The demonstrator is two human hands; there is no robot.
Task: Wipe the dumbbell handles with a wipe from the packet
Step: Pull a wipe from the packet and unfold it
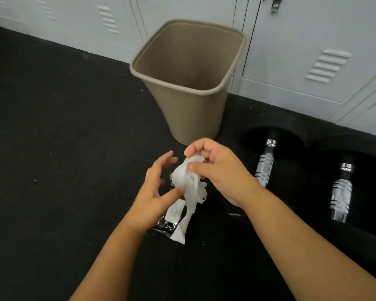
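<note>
A crumpled white wipe [188, 183] hangs in the air, pinched at its top by my right hand [217, 168]. My left hand [156, 192] is beside it with fingers spread, its thumb touching the wipe's lower part. Below the hands the dark wipe packet [172, 216] with a white label lies on the floor, partly hidden by the wipe and my left hand. Two black dumbbells with chrome handles lie to the right: one handle [265, 164] close to my right wrist, the other handle [341, 192] farther right.
A tan waste bin [189, 114] stands open on the black rubber floor [52, 148] just beyond my hands. Pale grey lockers [302, 51] line the wall behind the bin and dumbbells.
</note>
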